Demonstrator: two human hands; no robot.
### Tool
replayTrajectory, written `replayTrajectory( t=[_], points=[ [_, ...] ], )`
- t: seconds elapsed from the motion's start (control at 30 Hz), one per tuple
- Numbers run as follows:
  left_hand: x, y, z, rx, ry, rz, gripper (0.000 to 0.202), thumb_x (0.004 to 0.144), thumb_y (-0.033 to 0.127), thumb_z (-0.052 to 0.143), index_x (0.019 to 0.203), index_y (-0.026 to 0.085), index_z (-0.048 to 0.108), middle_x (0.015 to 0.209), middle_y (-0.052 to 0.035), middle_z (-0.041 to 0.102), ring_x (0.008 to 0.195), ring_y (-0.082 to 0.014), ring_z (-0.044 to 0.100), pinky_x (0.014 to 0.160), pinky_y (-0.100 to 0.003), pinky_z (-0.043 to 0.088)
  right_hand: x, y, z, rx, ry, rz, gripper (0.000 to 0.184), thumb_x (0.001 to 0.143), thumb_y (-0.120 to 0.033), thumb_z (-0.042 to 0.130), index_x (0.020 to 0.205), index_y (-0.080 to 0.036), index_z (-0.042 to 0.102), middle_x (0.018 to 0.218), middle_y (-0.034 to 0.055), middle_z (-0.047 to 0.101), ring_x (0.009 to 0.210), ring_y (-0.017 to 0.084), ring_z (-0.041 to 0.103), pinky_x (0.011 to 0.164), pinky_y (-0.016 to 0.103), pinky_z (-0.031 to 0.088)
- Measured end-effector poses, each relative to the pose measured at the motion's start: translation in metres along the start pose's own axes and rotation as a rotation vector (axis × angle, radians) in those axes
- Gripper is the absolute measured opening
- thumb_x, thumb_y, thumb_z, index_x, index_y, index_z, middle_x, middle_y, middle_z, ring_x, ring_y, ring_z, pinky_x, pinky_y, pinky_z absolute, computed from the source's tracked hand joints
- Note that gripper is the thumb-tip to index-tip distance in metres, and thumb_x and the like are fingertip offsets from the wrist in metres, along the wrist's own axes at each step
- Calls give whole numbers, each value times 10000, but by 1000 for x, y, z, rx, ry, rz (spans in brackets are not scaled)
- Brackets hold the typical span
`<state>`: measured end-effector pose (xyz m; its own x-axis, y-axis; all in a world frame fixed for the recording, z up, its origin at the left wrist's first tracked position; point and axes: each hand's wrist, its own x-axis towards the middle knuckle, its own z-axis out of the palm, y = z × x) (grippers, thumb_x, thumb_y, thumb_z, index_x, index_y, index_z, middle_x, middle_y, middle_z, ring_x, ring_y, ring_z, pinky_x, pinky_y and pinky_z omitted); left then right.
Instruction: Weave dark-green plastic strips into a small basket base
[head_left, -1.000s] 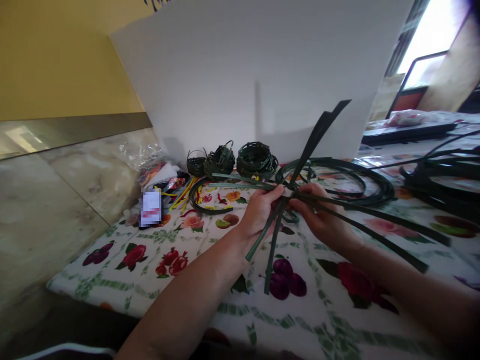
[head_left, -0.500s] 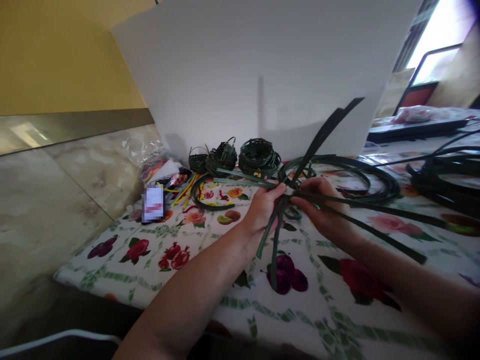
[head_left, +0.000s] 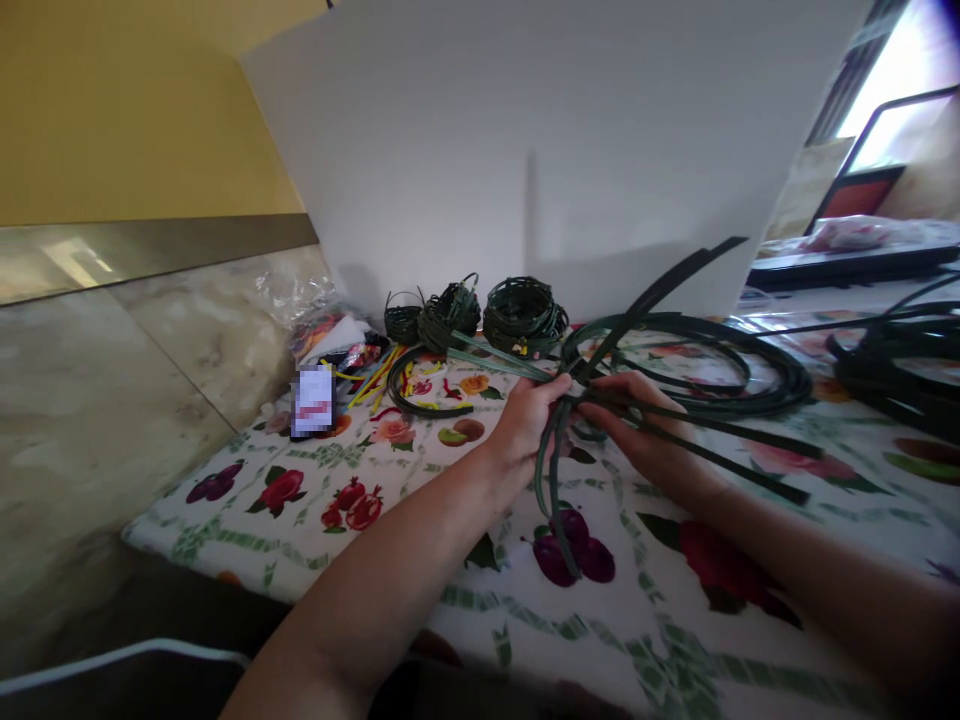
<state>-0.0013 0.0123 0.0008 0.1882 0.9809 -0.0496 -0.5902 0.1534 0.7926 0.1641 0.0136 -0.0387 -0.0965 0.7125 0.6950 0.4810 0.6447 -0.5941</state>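
Noted a bundle of flat dark green strips (head_left: 556, 470) held up off the fruit-print tablecloth (head_left: 300, 500), in front of the right half of the white board (head_left: 487, 150).

Found the left hand (head_left: 525, 425) closed on the bundle at the crossing point, thumb on top, fingers curled beneath. Found the right hand (head_left: 645, 430) just across from it, fingertips pinched narrow on the same crossing, so that both hands meet there, touching the strips and nearly each other.

Logged strip ends fanning out from the crossing:
- one rising against the board's lower right corner;
- two hanging down between the wrists, away from the board, tips over a printed plum;
- several running out past the board's right edge, across the right forearm;
- two paler ones pointing back toward the foot of the board.

At the foot of the board, centre: three small woven coils (head_left: 523, 315) in a row. Beyond the hands, toward the board's right corner: a large loose coil (head_left: 787, 385) of the same green strip, partly hidden by the raised bundle. Toward the board's left corner: a small dark loop (head_left: 420, 408), yellow and red cut pieces (head_left: 375, 375), a crumpled plastic bag (head_left: 300, 310) and a blurred card (head_left: 313, 400). Well past the board's right edge: another heap of dark strips (head_left: 900, 360).
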Motion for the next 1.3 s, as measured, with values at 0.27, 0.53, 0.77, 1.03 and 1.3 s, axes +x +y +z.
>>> replayTrajectory(
  t=[0.27,0.53,0.77,1.03,1.3],
  points=[
    [-4,18,5,74,-83,55,159,779,168,803,870,150,674,856,-35,735,707,-148,700,711,-280,580,35,6,-47,-296,-65,-301,307,1011,-306,519,1259,-291,699,1124,144,729,1014,354,725,875,510,599],
    [-12,10,11,81,-147,31,283,716,253,882,869,176,657,832,-37,746,674,-162,713,589,-240,523,39,-12,-52,-398,-42,-430,359,1037,-345,542,1369,-309,672,1316,166,681,1220,418,655,1035,598,547],
    [-17,4,17,101,-137,48,271,724,294,886,841,171,674,746,-31,716,727,-195,736,640,-260,565,44,4,-50,-370,-147,-327,294,1030,-350,470,1111,-228,725,1190,169,747,1081,369,732,904,507,587],
    [-11,3,14,92,-62,52,263,740,261,874,894,159,686,849,-44,743,782,-200,746,759,-320,607,44,-8,-50,-434,-231,-157,305,987,-401,493,848,-225,699,877,109,746,797,284,695,716,374,469],
    [-11,4,16,66,-74,44,185,772,211,820,887,164,682,866,-57,761,803,-198,756,733,-286,600,53,0,-63,-420,-285,-13,301,970,-515,537,838,-250,592,847,96,698,808,277,646,748,398,457]
  ],
)
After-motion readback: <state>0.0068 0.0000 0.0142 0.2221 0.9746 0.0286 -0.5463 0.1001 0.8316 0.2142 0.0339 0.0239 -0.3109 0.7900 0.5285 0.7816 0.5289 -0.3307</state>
